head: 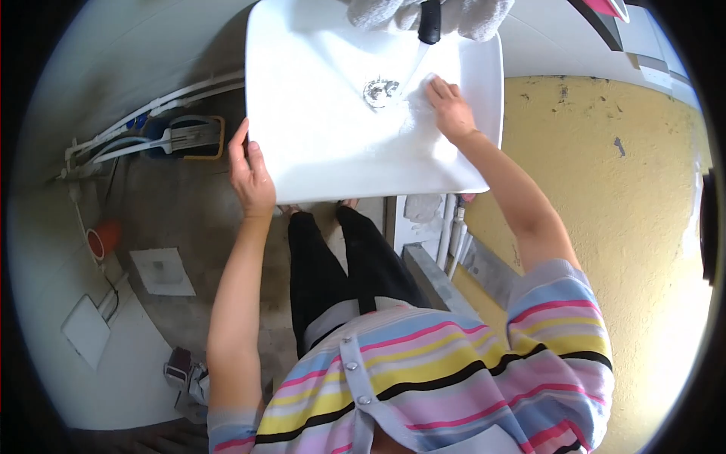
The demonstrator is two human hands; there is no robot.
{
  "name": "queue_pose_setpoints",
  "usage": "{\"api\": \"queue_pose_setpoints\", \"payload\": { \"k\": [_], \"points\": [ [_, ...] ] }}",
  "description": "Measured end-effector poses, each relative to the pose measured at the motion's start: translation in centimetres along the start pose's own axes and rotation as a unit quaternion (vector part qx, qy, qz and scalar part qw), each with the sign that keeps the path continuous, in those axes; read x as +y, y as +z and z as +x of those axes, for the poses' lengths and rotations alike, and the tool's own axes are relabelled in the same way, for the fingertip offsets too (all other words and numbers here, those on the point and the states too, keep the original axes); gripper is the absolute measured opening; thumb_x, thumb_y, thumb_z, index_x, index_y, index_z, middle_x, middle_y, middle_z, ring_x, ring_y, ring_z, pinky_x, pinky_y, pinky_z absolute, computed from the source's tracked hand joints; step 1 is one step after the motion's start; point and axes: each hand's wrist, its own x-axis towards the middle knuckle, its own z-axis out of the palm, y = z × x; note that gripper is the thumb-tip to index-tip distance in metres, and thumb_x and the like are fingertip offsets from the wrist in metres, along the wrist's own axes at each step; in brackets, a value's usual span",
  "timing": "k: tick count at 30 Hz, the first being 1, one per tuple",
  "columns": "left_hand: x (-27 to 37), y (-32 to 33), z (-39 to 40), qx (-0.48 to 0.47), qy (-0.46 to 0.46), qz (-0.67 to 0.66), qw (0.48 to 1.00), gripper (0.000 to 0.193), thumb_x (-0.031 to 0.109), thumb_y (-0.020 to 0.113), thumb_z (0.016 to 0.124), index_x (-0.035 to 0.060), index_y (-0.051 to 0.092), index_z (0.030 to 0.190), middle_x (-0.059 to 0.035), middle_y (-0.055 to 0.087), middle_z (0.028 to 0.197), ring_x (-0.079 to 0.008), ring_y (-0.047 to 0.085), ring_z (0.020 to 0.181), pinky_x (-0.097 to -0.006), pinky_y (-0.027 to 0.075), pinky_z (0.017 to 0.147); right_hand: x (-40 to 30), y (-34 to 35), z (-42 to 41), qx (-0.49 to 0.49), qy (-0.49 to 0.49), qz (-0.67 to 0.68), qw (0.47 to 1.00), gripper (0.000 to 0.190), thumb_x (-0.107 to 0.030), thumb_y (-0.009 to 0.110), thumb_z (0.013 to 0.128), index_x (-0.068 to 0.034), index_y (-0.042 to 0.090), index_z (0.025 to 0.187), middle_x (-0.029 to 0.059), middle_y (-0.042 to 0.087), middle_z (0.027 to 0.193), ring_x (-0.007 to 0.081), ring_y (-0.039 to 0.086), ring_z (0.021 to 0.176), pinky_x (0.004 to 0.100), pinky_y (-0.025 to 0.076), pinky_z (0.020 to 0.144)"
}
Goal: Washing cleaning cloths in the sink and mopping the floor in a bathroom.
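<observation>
A wide white sink (317, 153) lies before me, with a shiny metal drain (379, 92) in its basin. At the top, a black faucet spout (430, 22) points down, and a pale streak that looks like running water leads from it towards the drain. My right hand (452, 110) is inside the basin, right of the drain, fingers pointing away from me. Something white shows at its fingertips, too washed out by glare to name. Against the sink's left edge rests my left hand (249, 176), thumb and forefinger apart; its other fingers are partly hidden.
Bunched grey towels (476, 17) lie at the sink's far edge. White pipes (164, 105) run along the left wall above a dark bin (195, 139) with a yellow rim. An orange bucket (104, 239) stands lower left. To the right is a peeling yellow wall (601, 187).
</observation>
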Motion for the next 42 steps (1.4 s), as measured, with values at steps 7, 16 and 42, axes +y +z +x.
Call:
{"api": "queue_pose_setpoints", "payload": {
  "k": [7, 16, 42],
  "points": [
    [-0.3, 0.5, 0.0, 0.016, -0.013, -0.084, 0.996, 0.040, 0.029, 0.035, 0.101, 0.0031, 0.055, 0.123, -0.0122, 0.058, 0.122, -0.0235, 0.056, 0.110, -0.0326, 0.042, 0.094, -4.8, -1.3, -4.6, -0.236, 0.061, 0.103, 0.965, 0.022, -0.004, 0.058, 0.070, -0.008, 0.067, 0.090, 0.0159, 0.059, 0.095, 0.0346, 0.059, 0.086, 0.0415, 0.050, 0.075],
    [1.0, -0.4, 0.2, 0.028, -0.016, -0.107, 0.994, 0.047, 0.031, 0.028, 0.102, 0.0010, 0.058, 0.122, -0.0114, 0.058, 0.124, -0.0225, 0.054, 0.113, -0.0318, 0.039, 0.097, -17.9, -1.5, -0.1, -0.179, 0.000, 0.283, 0.942, 0.019, -0.011, 0.055, 0.077, -0.011, 0.071, 0.087, 0.0126, 0.067, 0.085, 0.0319, 0.063, 0.084, 0.0397, 0.050, 0.081],
    [-0.4, -0.4, 0.0, -0.040, -0.018, -0.075, 0.996, 0.054, 0.035, 0.021, 0.102, -0.0014, 0.047, 0.131, -0.0148, 0.051, 0.132, -0.0240, 0.049, 0.118, -0.0330, 0.036, 0.100, -26.2, 0.2, 21.2, 0.245, 0.054, 0.431, 0.867, 0.052, -0.028, 0.041, 0.095, 0.004, 0.037, 0.135, 0.0287, 0.031, 0.142, 0.0429, 0.027, 0.134, 0.0410, 0.025, 0.110]
  ]
}}
